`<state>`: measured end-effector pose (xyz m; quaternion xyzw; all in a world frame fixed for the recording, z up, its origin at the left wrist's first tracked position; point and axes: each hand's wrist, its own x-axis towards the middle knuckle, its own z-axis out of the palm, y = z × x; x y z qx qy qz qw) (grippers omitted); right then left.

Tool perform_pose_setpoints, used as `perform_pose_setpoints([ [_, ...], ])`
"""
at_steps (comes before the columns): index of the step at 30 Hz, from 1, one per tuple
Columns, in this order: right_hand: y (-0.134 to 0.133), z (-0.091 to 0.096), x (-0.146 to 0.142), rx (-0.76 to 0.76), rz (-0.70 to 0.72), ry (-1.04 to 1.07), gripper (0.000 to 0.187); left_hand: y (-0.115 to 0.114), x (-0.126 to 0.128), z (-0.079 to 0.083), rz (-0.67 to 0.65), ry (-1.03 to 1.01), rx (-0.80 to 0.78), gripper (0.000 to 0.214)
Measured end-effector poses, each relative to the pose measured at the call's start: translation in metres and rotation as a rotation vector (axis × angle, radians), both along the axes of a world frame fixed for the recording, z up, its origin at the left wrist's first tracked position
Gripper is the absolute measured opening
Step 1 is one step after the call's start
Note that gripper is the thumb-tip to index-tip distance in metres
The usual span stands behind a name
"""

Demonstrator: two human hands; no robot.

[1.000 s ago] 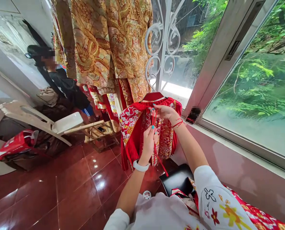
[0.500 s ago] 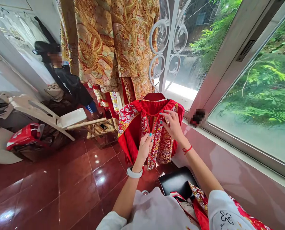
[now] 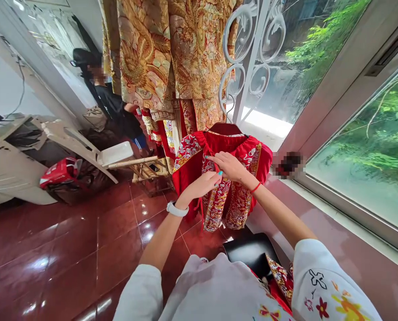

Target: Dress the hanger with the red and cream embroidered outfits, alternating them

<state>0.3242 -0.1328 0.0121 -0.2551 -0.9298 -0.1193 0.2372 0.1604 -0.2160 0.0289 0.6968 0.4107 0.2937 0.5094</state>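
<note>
A red jacket (image 3: 189, 174) with silver and gold embroidery hangs from a red hanger (image 3: 224, 129) in front of me. My left hand (image 3: 202, 184), with a white watch on the wrist, is closed at the front edge of the jacket, its fingertips pointing right. Across the upper chest reaches my right hand (image 3: 230, 166), its fingers extended left over the embroidered front. A red string bracelet circles that wrist. The two hands lie close together, the right slightly higher. What lies beneath the palms is hidden.
Gold embroidered garments (image 3: 199, 58) hang behind the jacket beside a white scroll grille (image 3: 241, 53). At left are a bamboo stool (image 3: 152, 171), a white chair (image 3: 114, 154) and a person (image 3: 115, 107) in dark clothes. A black seat (image 3: 250, 252) holding red embroidered cloth is below, with a window at right.
My right hand has moved left across the jacket front, near my left hand. My left hand has turned so its fingers point right. The camera view has shifted left.
</note>
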Motion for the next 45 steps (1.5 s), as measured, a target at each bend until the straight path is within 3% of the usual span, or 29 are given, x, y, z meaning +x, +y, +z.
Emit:
perform_pose_setpoints([
  [3,0.001,-0.001,-0.002,-0.019,-0.126,0.006,0.027,0.007,-0.013,0.011,-0.080,0.035,-0.004,0.042],
  [5,0.002,0.000,0.002,-0.059,-0.135,0.035,0.029,0.013,-0.023,0.015,-0.040,0.068,0.053,0.042],
  [8,0.002,0.005,0.012,-0.162,-0.017,0.139,0.033,0.028,-0.039,0.017,0.138,0.085,0.225,0.036],
  [11,0.002,0.012,0.021,-0.353,0.045,0.346,0.037,0.045,-0.047,0.017,0.235,0.181,0.401,0.029],
  [14,0.003,0.023,0.028,-0.520,0.103,0.494,0.032,0.059,-0.040,0.021,0.252,0.235,0.569,0.033],
  [16,0.005,0.030,0.034,-0.553,0.157,0.511,0.027,0.068,-0.029,0.027,0.154,0.187,0.611,0.045],
  [19,0.007,0.039,0.042,-0.478,0.171,0.427,0.025,0.085,-0.011,0.035,-0.003,0.110,0.508,0.040],
  [24,0.003,0.035,0.048,-0.143,0.050,0.154,0.033,0.110,0.009,0.039,-0.029,0.023,0.229,0.029],
  [27,-0.001,0.024,0.048,-0.046,-0.006,0.109,0.038,0.110,0.017,0.038,0.006,-0.178,0.082,0.018],
  [30,-0.004,0.014,0.048,-0.036,-0.026,0.150,0.035,0.096,0.016,0.044,0.069,-0.468,-0.070,0.017],
  [34,-0.009,0.006,0.052,-0.107,-0.002,0.275,0.035,0.067,-0.011,0.063,0.272,-0.867,-0.021,0.018],
  [38,-0.010,0.001,0.062,-0.163,0.000,0.462,0.036,0.048,-0.066,0.071,0.545,-1.084,0.170,0.013],
  [42,0.003,-0.003,0.088,-0.221,-0.146,0.413,0.036,0.049,-0.123,0.053,0.759,-1.174,0.201,0.019],
  [45,0.022,-0.007,0.109,-0.308,-0.348,0.321,0.033,0.048,-0.156,0.031,0.927,-1.224,0.154,0.035],
])
